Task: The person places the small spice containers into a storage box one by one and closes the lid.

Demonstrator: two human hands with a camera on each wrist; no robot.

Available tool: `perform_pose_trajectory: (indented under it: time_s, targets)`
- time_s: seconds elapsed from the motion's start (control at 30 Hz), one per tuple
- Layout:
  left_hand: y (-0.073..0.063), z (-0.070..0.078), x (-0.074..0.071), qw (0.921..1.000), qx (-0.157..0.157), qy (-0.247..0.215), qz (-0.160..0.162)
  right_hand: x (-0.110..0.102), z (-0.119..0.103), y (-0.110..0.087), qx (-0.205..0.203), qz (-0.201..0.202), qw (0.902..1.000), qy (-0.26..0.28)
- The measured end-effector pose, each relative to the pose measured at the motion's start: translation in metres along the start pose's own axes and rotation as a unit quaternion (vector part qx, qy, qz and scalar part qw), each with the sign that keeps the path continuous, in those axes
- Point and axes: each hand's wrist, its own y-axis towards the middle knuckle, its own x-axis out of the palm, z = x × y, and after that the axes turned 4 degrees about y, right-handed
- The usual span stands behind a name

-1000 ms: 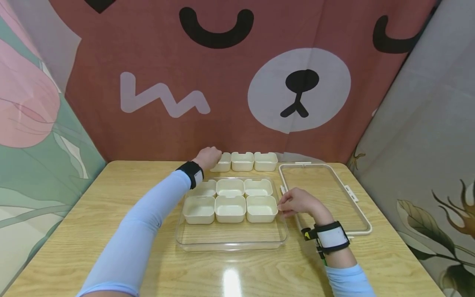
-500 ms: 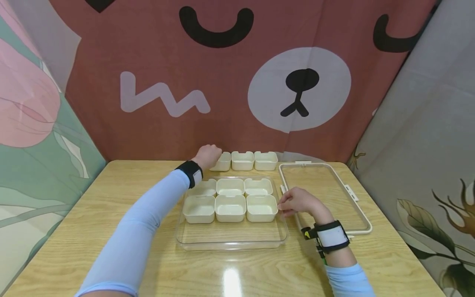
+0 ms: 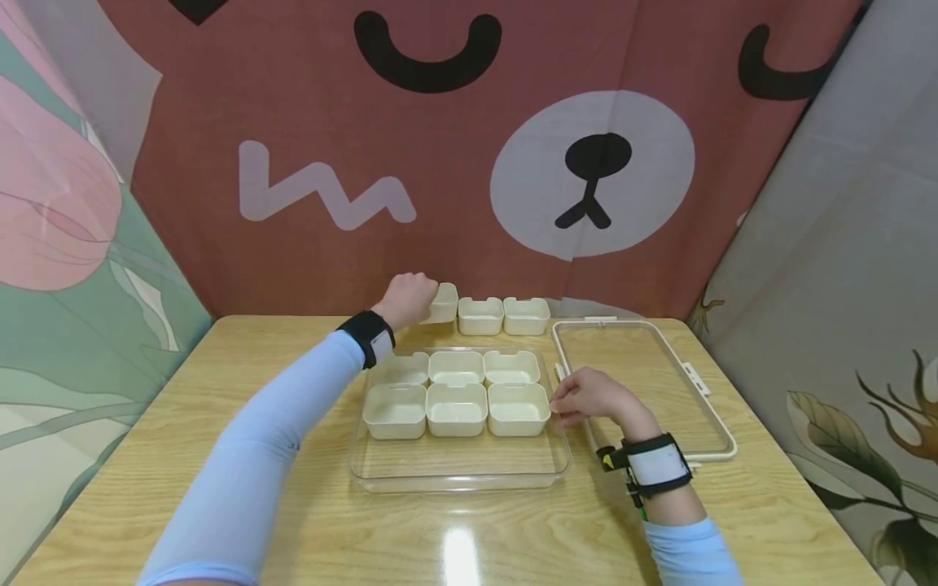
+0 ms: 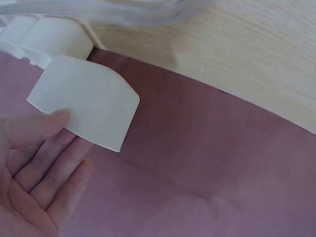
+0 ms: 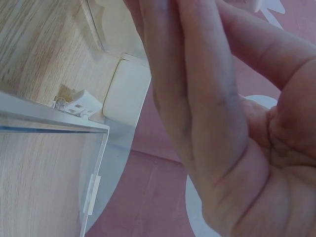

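Observation:
My left hand point(image 3: 408, 299) pinches the wall of a small cream plastic container point(image 4: 89, 98), thumb on its outer face, and holds it tilted above the back of the table. Two matching containers point(image 3: 480, 317) stand just right of it. In the middle sits a clear rectangular bin point(image 3: 462, 482) with two rows of cream containers point(image 3: 458, 411) inside. My right hand point(image 3: 592, 395) is at the bin's right side, fingertips right at the front right container point(image 3: 519, 411). In the right wrist view its fingers point(image 5: 212, 98) are fairly straight; their tips are out of frame.
A clear lid with a white frame point(image 3: 721, 431) and side clips lies right of the bin, under the right forearm. The wooden table point(image 3: 183, 456) ends at the back against a hanging cloth point(image 3: 315, 268) with a bear print. Printed curtains hang on both sides.
My left hand has risen slightly and lifted the leftmost back container, which now sits higher than its two neighbours. The right hand and the containers in the bin have stayed put.

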Motion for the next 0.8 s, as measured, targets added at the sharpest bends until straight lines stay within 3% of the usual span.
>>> perform_pose_trajectory:
  time_s: [0.43,0.8]
  targets:
    - [-0.029,-0.011,-0.021,0.9975,0.003,-0.034,0.062,0.003,0.0,0.0,-0.001,-0.002,1.0,-0.003]
    - [-0.064,-0.002,-0.042,0.9917,0.026,-0.035,0.121,0.001,0.001,0.002,0.002,0.0,1.0,0.003]
